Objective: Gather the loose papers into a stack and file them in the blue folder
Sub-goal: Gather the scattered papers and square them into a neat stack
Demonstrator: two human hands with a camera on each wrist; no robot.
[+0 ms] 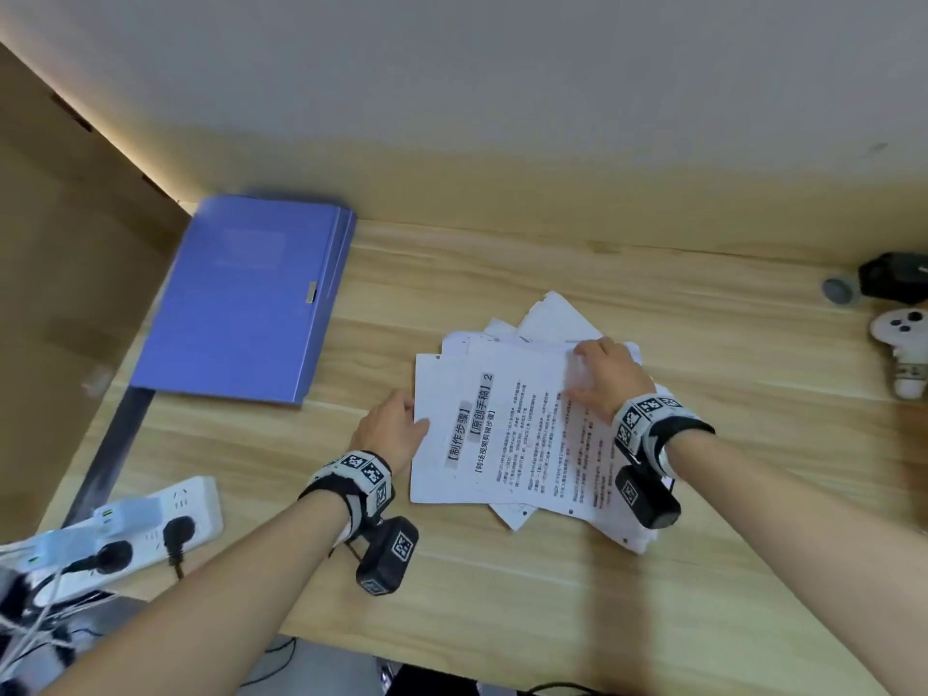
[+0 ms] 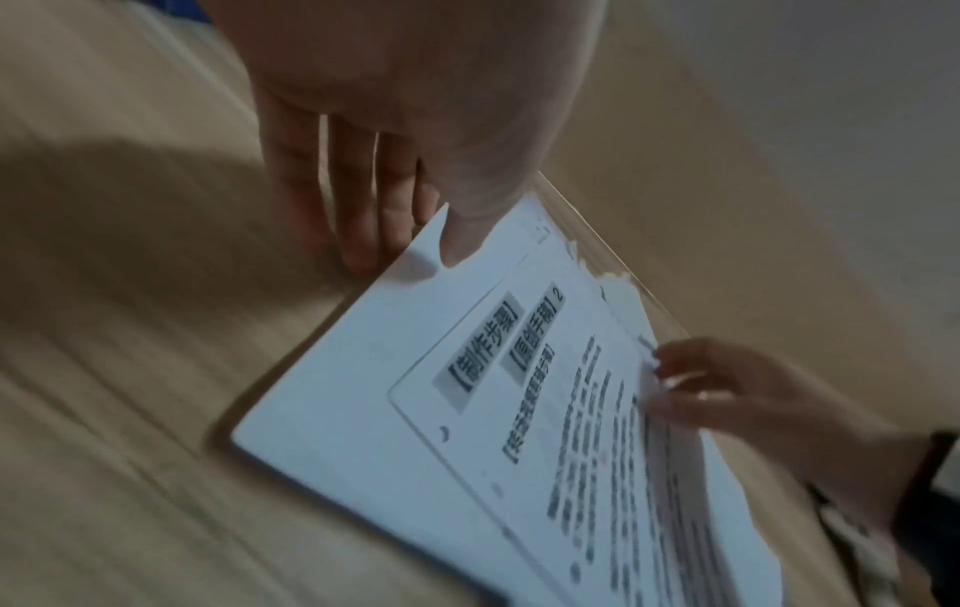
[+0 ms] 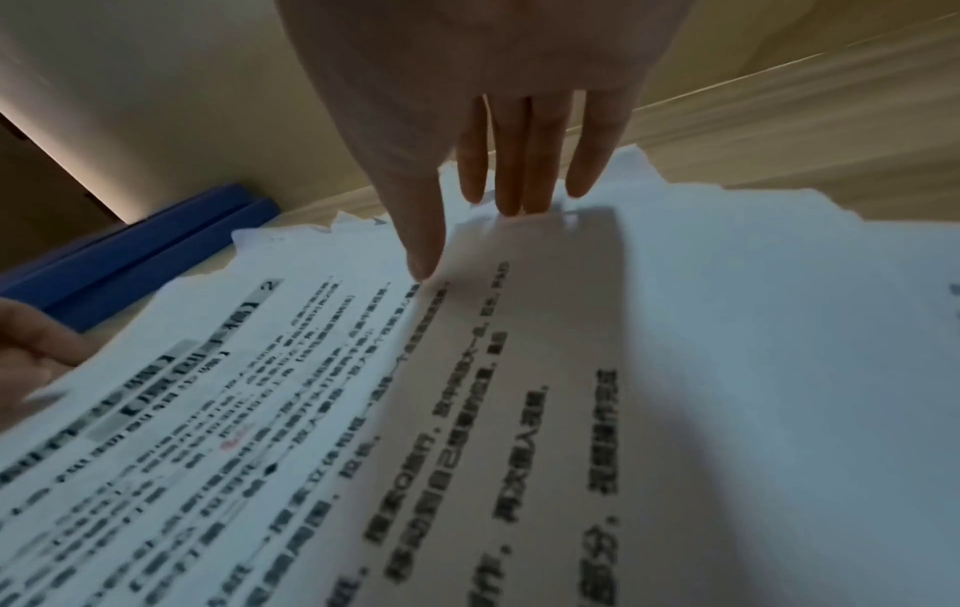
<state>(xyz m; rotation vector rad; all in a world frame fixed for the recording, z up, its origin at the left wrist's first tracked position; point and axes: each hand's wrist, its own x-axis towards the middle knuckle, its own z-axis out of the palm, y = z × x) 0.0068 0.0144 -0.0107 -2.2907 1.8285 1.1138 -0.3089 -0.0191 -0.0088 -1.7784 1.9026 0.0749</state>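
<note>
While the papers (image 1: 522, 424) lie in a loose, fanned heap near the middle of the wooden desk (image 1: 502, 585), both hands work at their edges. The left hand (image 1: 389, 432) sits at the heap's left side — thumb on top of the uppermost sheets, fingers (image 2: 358, 213) straight and tucked at or under the edge, so it pinches that edge lightly. The right hand (image 1: 610, 376) lies over the far right part of the heap, fingers (image 3: 519, 164) extended and fairly close together, tips and thumb pressing down on the printed top sheet (nothing is curled into its palm). The hands are apart, one at each side of the heap. The blue folder (image 1: 246, 298) lies closed and flat at the desk's far left, well apart from the papers. A white power strip (image 1: 150, 524) sits at the near left edge.
</note>
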